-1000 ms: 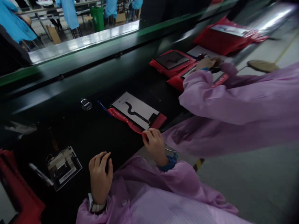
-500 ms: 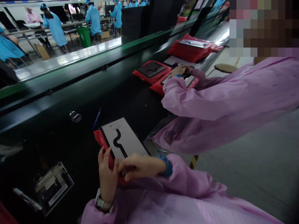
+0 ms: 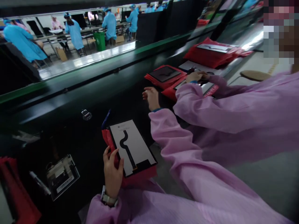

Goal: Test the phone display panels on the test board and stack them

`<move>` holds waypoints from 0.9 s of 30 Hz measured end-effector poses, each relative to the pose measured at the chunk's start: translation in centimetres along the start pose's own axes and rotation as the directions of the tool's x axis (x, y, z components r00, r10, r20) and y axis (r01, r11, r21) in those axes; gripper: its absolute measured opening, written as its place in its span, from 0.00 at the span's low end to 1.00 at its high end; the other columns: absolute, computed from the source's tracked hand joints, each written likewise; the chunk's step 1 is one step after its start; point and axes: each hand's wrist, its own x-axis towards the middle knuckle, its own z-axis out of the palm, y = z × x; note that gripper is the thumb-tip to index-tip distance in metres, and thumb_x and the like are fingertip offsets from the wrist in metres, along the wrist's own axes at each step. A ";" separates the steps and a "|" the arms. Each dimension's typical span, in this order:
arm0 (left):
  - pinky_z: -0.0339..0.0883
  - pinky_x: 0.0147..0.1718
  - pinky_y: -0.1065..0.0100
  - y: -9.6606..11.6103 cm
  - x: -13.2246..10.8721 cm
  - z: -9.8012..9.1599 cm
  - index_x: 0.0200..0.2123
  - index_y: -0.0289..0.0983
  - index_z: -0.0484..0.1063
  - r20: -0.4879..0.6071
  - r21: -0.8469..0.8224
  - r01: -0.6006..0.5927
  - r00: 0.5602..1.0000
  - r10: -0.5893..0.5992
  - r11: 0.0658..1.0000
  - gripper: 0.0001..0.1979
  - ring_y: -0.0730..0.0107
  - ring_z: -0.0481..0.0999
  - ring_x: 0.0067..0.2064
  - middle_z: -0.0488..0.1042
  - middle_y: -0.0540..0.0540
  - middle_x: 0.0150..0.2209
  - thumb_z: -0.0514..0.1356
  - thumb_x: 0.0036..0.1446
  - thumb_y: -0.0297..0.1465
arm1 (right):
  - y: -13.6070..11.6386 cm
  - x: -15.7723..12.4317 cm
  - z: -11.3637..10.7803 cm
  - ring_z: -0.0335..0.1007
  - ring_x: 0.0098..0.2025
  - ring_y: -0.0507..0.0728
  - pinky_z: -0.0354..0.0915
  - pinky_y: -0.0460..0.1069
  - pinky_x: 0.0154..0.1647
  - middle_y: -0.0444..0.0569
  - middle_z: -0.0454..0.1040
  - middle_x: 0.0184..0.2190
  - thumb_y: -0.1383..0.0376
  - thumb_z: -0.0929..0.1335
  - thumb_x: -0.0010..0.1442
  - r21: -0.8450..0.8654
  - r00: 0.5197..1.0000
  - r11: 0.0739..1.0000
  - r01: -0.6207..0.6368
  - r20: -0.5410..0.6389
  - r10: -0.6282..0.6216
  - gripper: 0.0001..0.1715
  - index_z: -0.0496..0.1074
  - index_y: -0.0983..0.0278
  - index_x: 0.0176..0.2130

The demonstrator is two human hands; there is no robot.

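A white-backed display panel (image 3: 137, 140) with a black curved flex cable (image 3: 128, 152) lies on red plastic wrapping (image 3: 142, 179) in front of me. At its left edge, my left hand (image 3: 113, 174) rests with fingers spread, touching the panel's side and the wrapping. My right hand (image 3: 151, 98) is stretched out over the dark bench, just short of the red-wrapped panels at the back. Its fingers are loosely curled and apart, with nothing visible in them. A blue pen (image 3: 106, 119) lies by the panel's far corner.
A co-worker's hands (image 3: 197, 77) work over red-wrapped panels (image 3: 167, 74) at the right. A red stack (image 3: 212, 56) stands beyond. To my left lie a small circuit unit (image 3: 63, 177), a marker (image 3: 40, 183), a metal clip (image 3: 86, 115) and more red wrapping (image 3: 21, 193).
My right hand has left the near end of the panel and swung forward and right, toward the far panels. My left hand stays at the panel's edge. The view has shifted left.
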 end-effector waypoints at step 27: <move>0.76 0.51 0.55 0.5 -3.2 -4.5 0.50 0.40 0.76 -0.230 0.049 0.216 0.952 -0.200 0.975 0.14 0.59 0.75 0.53 0.66 0.41 0.56 0.63 0.62 0.24 | 3.6 -5.7 13.4 0.65 0.50 0.65 0.60 0.64 0.59 0.54 0.75 0.45 0.68 0.65 0.56 -0.305 0.833 0.853 0.423 0.502 -0.234 0.15 0.80 0.62 0.38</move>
